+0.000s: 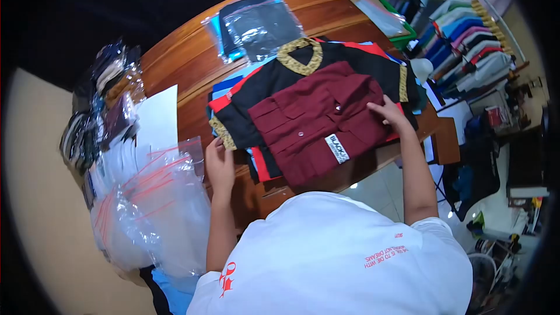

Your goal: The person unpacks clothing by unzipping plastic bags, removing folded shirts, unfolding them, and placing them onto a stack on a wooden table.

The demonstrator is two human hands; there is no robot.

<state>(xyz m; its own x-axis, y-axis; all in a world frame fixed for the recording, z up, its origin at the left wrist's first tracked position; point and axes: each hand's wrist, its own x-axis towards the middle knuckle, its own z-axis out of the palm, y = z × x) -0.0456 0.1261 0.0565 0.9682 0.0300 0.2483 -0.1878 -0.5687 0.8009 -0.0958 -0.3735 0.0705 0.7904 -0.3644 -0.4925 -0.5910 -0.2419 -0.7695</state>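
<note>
A folded maroon shirt (315,119) with pockets and a white "BLACK…" label lies on a spread black shirt (248,108) with yellow patterned collar and cuffs. Under them is a stack of other garments, with red and blue edges showing. At the near left, my left hand (220,166) has its fingertips closed on the cuff of the black shirt's sleeve. My right hand (392,114) rests on the right edge of the maroon shirt, its fingers apart and partly stretched over the cloth.
Bagged dark garments (256,26) lie at the back of the wooden table (181,58). Clear plastic bags (157,210) with red seals hang over its left side, near a white sheet (157,119). Packed clothes (116,76) are piled farther left. Clothes hang on a rack (466,41) at right.
</note>
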